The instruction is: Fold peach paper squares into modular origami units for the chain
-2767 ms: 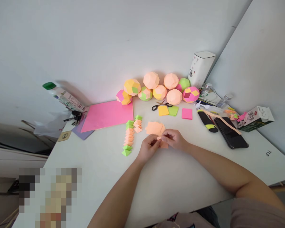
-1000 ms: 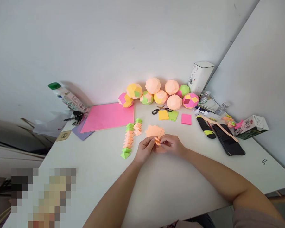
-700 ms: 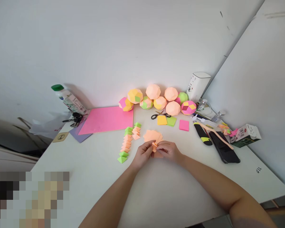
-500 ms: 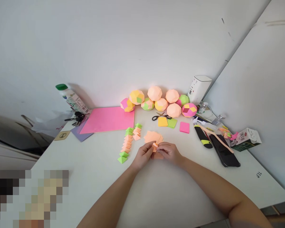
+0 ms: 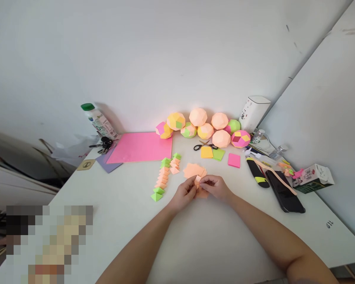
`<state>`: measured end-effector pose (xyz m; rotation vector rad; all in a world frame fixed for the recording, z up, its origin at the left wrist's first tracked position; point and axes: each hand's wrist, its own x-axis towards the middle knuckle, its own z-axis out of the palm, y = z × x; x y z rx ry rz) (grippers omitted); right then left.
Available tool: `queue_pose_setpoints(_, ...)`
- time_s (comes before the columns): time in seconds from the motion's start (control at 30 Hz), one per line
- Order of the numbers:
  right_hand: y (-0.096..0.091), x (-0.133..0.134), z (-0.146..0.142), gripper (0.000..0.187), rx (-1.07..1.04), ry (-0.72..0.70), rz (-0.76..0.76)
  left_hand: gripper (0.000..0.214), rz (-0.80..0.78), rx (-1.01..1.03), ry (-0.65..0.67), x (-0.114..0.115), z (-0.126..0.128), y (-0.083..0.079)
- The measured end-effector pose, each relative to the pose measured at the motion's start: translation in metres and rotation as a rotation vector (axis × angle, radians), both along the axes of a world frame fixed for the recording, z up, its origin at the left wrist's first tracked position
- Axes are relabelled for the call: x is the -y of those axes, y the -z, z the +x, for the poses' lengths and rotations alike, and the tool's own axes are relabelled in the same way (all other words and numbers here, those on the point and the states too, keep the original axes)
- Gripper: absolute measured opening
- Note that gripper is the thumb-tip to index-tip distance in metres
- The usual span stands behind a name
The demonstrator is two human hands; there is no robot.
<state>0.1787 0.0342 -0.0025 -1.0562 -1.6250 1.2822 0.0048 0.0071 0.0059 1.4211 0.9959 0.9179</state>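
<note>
Between my two hands is a small folded piece of peach paper [image 5: 198,180]. The fingers of my left hand [image 5: 184,194] pinch it from one side, and those of my right hand [image 5: 217,187] pinch it from the other. Loose peach paper sheets [image 5: 192,170] lie spread just beyond the hands, with another peach sheet [image 5: 203,194] partly hidden below them. Left of the hands, folded paper units [image 5: 162,177] in peach and green stand in a long row, beside a shorter row [image 5: 174,163].
Faceted paper balls [image 5: 198,117] are piled against the wall. Scissors [image 5: 197,147] lie by yellow [image 5: 207,152], green and pink paper pads [image 5: 234,160]. A pink board [image 5: 142,148] and a bottle [image 5: 100,122] are at left; a phone [image 5: 285,193] and a carton [image 5: 315,177] at right.
The camera view has turned slightly left, so the scene sits further right. Both hands stay together on the folded paper, whose angle between the fingers has changed a little.
</note>
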Motion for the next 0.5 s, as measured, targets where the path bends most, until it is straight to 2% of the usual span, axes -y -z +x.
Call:
queue_pose_setpoints(0.13,-0.0001,-0.0001,0.0003,0.016,-0.046,0.022,-0.080,0.039,0.027,-0.006,0.015,0.0009,-0.0004,0.0003)
queue_pose_setpoints(0.33,0.0000,0.0010,0.0027,0.015,-0.047,0.022,-0.096,0.047,0.025,-0.076,-0.043,0.0003,0.0044,0.0051)
queue_pose_setpoints(0.5,-0.0001,0.0017,0.0062,0.018,-0.051,0.018,-0.127,0.048,0.013,-0.042,-0.068,-0.0010,0.0067,0.0099)
